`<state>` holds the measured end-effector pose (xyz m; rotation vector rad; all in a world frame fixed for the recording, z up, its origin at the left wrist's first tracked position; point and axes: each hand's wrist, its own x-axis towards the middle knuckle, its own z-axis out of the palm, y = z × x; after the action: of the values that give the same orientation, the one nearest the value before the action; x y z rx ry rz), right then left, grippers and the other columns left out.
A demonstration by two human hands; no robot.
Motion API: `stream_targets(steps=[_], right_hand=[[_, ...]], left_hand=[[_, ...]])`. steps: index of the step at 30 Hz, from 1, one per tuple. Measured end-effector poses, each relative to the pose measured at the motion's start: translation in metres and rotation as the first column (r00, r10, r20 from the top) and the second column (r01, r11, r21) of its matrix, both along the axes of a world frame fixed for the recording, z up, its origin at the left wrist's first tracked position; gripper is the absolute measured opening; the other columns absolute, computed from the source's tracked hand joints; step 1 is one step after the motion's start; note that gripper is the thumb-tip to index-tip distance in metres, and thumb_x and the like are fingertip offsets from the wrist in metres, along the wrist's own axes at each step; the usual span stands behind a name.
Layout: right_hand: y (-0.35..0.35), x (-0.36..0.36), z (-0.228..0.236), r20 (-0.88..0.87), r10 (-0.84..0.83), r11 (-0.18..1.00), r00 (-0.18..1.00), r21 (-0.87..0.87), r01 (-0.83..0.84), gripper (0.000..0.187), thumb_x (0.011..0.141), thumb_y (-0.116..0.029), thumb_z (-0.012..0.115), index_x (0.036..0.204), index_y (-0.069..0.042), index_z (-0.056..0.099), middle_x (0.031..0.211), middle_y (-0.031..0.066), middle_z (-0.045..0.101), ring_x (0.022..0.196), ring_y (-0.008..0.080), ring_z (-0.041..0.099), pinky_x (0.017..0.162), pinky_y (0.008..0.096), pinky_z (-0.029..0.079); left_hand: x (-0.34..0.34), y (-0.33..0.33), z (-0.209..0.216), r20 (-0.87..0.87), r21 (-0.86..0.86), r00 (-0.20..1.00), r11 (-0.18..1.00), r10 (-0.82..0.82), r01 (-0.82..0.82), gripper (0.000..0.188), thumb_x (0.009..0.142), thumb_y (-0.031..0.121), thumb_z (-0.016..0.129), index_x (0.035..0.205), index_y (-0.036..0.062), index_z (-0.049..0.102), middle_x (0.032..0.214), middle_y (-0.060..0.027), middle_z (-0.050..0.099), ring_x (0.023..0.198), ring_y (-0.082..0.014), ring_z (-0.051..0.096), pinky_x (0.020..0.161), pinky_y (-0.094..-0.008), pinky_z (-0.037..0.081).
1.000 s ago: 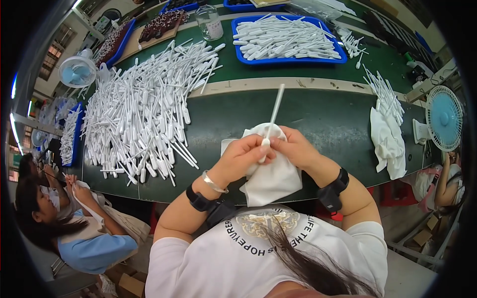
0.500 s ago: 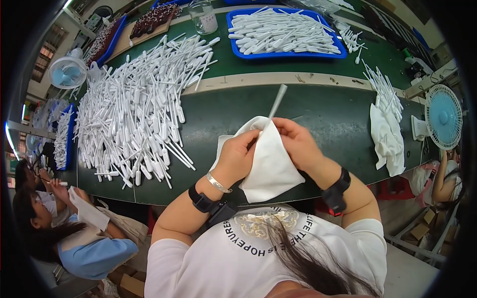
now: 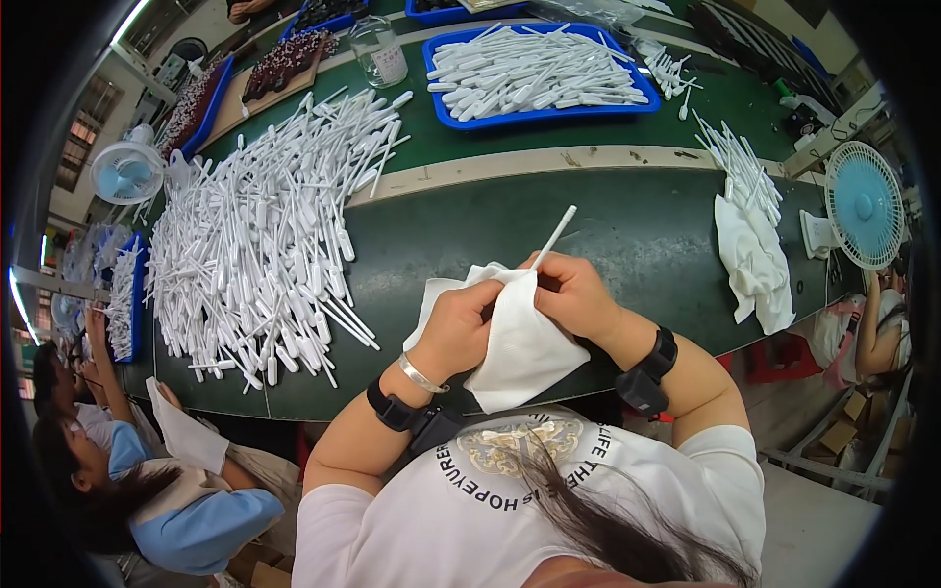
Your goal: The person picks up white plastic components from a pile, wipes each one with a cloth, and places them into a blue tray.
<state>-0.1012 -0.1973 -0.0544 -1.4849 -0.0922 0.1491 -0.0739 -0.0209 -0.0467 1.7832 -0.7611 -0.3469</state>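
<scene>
A white cloth (image 3: 520, 358) hangs in folds between my two hands above the near edge of the dark green table. My left hand (image 3: 459, 321) is closed, pinching the cloth at its upper left. With bent fingers, my right hand (image 3: 578, 296) grips the cloth's right side and a thin white plastic stick (image 3: 559, 233). The stick's upper end juts out, tilted up and right; its lower part is hidden by the cloth and fingers. Left of my hands lies a big heap of similar white sticks (image 3: 255, 245), many with a wider, flat-looking end.
Beyond a pale ledge, a blue tray (image 3: 549, 120) is full of white sticks, with a glass jar (image 3: 380, 59) to its left. At the right are more sticks (image 3: 740, 167), a crumpled cloth (image 3: 753, 260) and a fan (image 3: 863, 206). A co-worker (image 3: 186, 500) sits at the left.
The view has shifted slightly. The stick shows lower, leaning further right beside my right hand, and the cloth's top has spread out to the left. Both hands keep hold.
</scene>
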Motion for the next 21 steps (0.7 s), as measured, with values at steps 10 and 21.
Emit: stream_targets(steps=[10,21], right_hand=[[0.008,-0.006,-0.001,-0.005,-0.089,0.995,0.996,-0.051,0.089,0.013,0.079,-0.005,0.055,0.091,0.000,0.055,0.079,0.0008,0.058,0.072,0.0074,0.053,0.065,0.0213,0.044],[-0.018,0.004,0.013,-0.008,-0.117,0.968,0.993,0.224,0.116,0.011,0.081,-0.001,0.053,0.092,-0.002,0.053,0.084,0.0020,0.058,0.076,0.0079,0.055,0.067,0.0237,0.046]], left_hand=[[-0.005,-0.008,-0.003,-0.035,-0.119,0.997,0.991,0.065,-0.068,0.021,0.077,0.013,0.062,0.094,0.0012,0.058,0.078,-0.0098,0.062,0.069,-0.0124,0.058,0.062,-0.0245,0.045],[-0.004,0.000,-0.006,-0.221,-0.034,0.969,0.994,-0.107,0.102,0.022,0.079,0.009,0.058,0.099,0.0010,0.058,0.081,-0.0052,0.061,0.072,-0.0093,0.055,0.065,-0.0222,0.044]])
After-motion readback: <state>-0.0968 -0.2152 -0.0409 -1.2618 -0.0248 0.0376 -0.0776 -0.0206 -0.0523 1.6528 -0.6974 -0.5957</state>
